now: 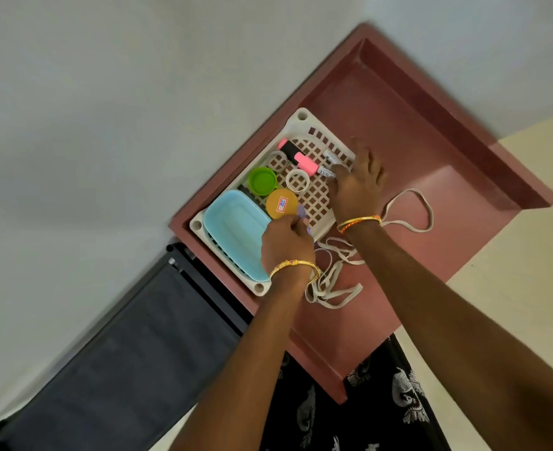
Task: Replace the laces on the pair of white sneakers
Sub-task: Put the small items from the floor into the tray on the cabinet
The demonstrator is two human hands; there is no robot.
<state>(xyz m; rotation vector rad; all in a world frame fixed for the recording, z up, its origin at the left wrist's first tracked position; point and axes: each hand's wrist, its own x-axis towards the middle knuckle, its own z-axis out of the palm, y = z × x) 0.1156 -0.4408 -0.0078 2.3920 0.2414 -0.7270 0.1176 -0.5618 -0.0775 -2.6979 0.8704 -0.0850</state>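
So both hands are reaching into a white basket (302, 118) sitting on a reddish table (395, 102). Left hand (286, 244) is curling its fingers around something small and purple, can't tell what exactly. Right hand (356, 183) is lying over the basket's right side with fingers on a white marker (329, 164); whether it's actually gripping is unclear. White laces (333, 284) are lying loose on the table just near the basket, between the two wrists. Inside: blue tub (236, 236), green lid (262, 180), pink highlighter (301, 157).
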